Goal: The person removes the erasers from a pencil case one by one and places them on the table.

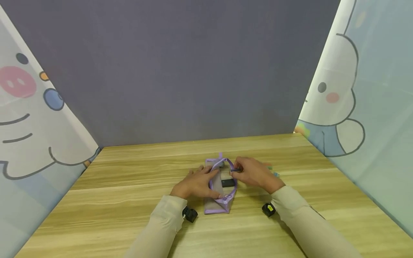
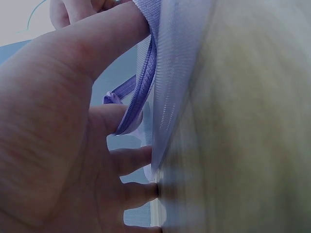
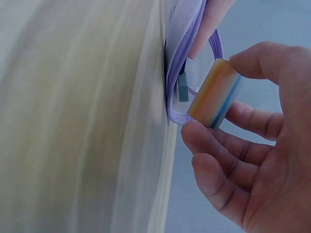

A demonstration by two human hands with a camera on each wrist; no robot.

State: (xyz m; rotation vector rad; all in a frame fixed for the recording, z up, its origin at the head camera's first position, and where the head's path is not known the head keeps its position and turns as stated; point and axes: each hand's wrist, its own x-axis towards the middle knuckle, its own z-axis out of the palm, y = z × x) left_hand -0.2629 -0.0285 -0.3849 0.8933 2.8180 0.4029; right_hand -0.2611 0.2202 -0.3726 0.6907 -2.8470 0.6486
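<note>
A mesh zip pouch (image 1: 217, 207) with purple trim lies on the table, its mouth spread wide. My left hand (image 1: 197, 182) rests on its left side, fingers spread; the thumb (image 2: 114, 36) and a finger reach inside the purple zipper edge (image 2: 141, 92). Over the right side of the opening, my right hand (image 1: 253, 172) pinches a small block that looks like an eraser (image 3: 216, 94), striped orange, pale and blue, between thumb and fingertips. A black oblong item (image 1: 228, 183) lies within the pouch. A grey-green piece (image 3: 182, 87) shows inside its mouth in the right wrist view.
Small orange and green pieces (image 1: 268, 166) and a blue one (image 1: 276, 174) lie partly hidden beyond my right hand. The wooden table (image 1: 129, 179) ends at a grey panel (image 1: 193, 71), with cartoon-printed curtains (image 1: 371, 89) on both sides.
</note>
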